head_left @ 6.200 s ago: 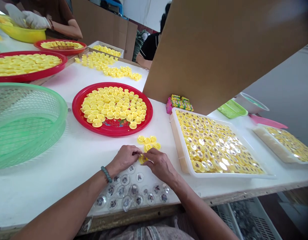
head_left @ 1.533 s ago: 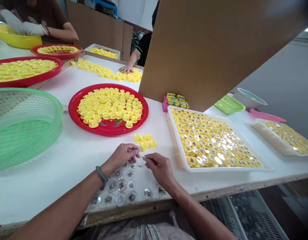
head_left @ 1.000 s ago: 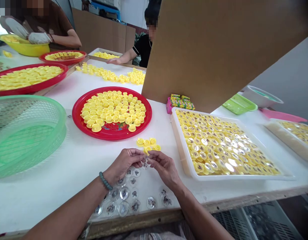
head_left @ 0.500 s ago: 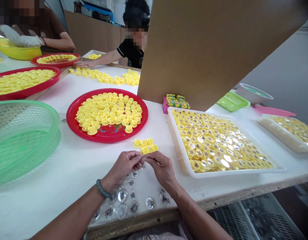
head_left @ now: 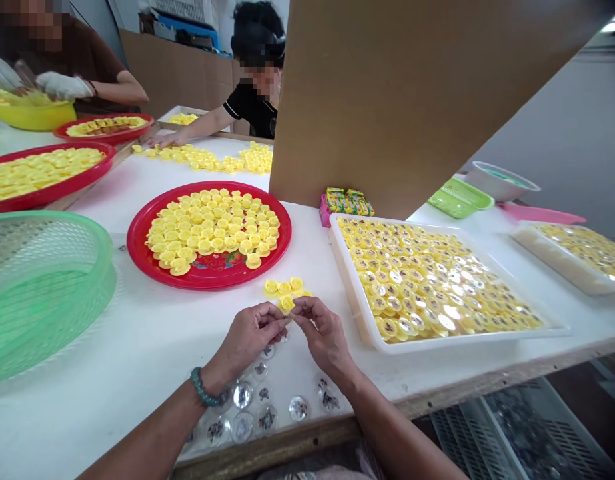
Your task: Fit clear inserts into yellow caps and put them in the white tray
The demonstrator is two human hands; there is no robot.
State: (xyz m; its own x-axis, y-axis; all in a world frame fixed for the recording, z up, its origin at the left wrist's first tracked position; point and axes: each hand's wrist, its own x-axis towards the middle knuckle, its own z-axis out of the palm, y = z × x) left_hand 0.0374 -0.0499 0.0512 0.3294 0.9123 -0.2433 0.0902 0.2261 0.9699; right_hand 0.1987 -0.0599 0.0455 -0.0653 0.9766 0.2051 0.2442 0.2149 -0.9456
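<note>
The fingers of the left hand and right hand are pinched together; I can't tell on what; yellow cups sit just beyond.

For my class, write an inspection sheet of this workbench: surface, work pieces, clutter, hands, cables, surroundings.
Surface: white tabletop, wooden front edge.
Work pieces: loose yellow pieces beyond the fingertips; clear discs with printed pictures near the front edge; more yellow pieces in a red tray and a white tray.
Clutter: green mesh basket; small packets in a pink container.
Hands: left and right meet at the fingertips; anything held is unclear.
Cables: nothing seen.
Surroundings: two co-workers across the table; large brown panel leaning over it.
</note>
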